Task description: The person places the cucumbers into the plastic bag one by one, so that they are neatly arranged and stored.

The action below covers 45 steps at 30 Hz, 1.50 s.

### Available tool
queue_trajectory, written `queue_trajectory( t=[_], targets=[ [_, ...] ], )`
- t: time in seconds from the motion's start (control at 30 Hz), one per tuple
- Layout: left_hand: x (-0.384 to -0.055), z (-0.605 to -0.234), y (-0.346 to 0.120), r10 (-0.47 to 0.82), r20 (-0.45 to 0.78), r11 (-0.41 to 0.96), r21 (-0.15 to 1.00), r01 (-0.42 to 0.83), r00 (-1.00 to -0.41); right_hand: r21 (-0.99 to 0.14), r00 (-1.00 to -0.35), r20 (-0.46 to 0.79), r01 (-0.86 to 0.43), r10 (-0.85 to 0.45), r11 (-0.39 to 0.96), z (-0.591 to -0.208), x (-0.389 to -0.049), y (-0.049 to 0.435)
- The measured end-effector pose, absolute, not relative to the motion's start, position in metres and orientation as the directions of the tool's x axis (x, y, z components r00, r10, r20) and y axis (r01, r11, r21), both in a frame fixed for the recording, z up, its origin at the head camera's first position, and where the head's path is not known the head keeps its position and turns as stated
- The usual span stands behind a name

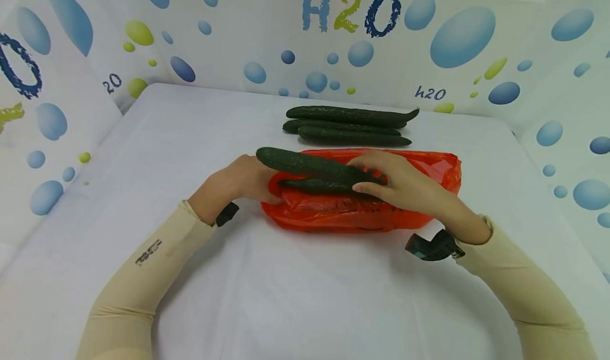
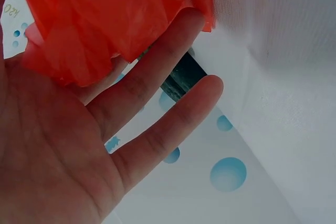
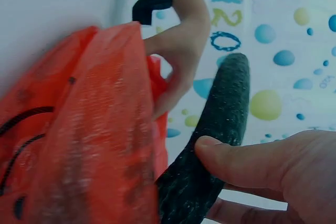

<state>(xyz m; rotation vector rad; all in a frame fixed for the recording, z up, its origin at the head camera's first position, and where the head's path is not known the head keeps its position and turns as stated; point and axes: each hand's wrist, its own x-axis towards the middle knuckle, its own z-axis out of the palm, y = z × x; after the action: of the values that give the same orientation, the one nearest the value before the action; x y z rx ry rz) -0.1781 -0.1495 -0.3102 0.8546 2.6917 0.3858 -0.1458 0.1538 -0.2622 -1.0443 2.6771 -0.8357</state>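
A red plastic bag (image 1: 343, 219) lies on the white-covered table. My left hand (image 1: 254, 177) holds the bag's left edge; in the left wrist view two fingers (image 2: 157, 135) are extended, while the thumb's contact is mostly hidden. Above the bag my right hand (image 1: 405, 185) grips a dark green cucumber (image 1: 305, 164), thumb on one side and fingers on the other. The right wrist view shows this cucumber (image 3: 228, 103) beside the red plastic (image 3: 100, 129), its end pointing up. Just below it, another cucumber (image 1: 312, 185) lies at the bag, partly covered by the right hand.
Behind the bag, three cucumbers (image 1: 352, 124) lie side by side on the table (image 1: 305, 291). A white backdrop (image 1: 229, 32) with blue and green spots stands at the back and sides. Each wrist carries a dark camera mount (image 1: 433, 245).
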Motion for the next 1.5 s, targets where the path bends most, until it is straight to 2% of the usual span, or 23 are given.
queue_trajectory(
  t=[0.13, 0.23, 0.4, 0.5, 0.77, 1.5],
  targets=[
    [-0.178, -0.308, -0.153, 0.554, -0.221, 0.804, 0.393, 0.447, -0.803, -0.531, -0.744, 0.023, -0.575, -0.668, 0.622, -0.266, -0.145, 0.155],
    [-0.179, -0.307, -0.154, 0.571, -0.226, 0.793, 0.403, 0.458, -0.789, -0.502, -0.742, -0.01, -0.576, -0.67, 0.645, -0.268, -0.146, 0.157],
    [-0.182, -0.306, -0.152, 0.583, -0.269, 0.8, 0.35, 0.486, -0.766, -0.484, -0.738, -0.057, -0.569, -0.673, 0.665, -0.274, -0.149, 0.16],
    [-0.183, -0.304, -0.152, 0.564, -0.294, 0.82, 0.313, 0.48, -0.772, -0.475, -0.742, -0.083, -0.558, -0.666, 0.681, -0.281, -0.15, 0.159],
    [-0.182, -0.306, -0.149, 0.577, -0.293, 0.814, 0.279, 0.509, -0.762, -0.412, -0.754, -0.152, -0.539, -0.639, 0.735, -0.298, -0.151, 0.148],
    [-0.177, -0.304, -0.149, 0.568, -0.307, 0.822, 0.262, 0.506, -0.764, -0.421, -0.773, -0.148, -0.515, -0.617, 0.747, -0.312, -0.151, 0.139]
  ],
)
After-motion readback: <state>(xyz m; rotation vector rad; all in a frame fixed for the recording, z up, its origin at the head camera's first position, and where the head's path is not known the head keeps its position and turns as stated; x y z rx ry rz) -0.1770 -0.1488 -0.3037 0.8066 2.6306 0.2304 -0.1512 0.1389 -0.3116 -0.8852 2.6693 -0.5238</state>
